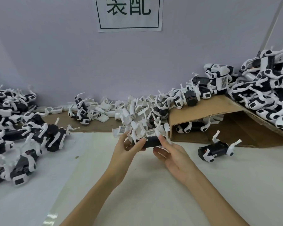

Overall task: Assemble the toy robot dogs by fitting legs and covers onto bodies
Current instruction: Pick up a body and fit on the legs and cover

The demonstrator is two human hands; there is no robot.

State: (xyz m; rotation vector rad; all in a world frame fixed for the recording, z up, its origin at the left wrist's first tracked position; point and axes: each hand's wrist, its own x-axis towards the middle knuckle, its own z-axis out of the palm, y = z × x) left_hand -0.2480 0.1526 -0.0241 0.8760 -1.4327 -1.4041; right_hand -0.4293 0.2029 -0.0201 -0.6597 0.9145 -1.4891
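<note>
Both hands hold one black toy dog body above the white table: the left hand curls thumb and fingers round its left end, the right hand pinches its right end, with white legs sticking up between them. Just behind the grip lies a heap of white covers. Right of it an unfinished dog lies beside a tilted cardboard box. Far left, a pile of black-and-white dogs; far right, another pile on the box.
</note>
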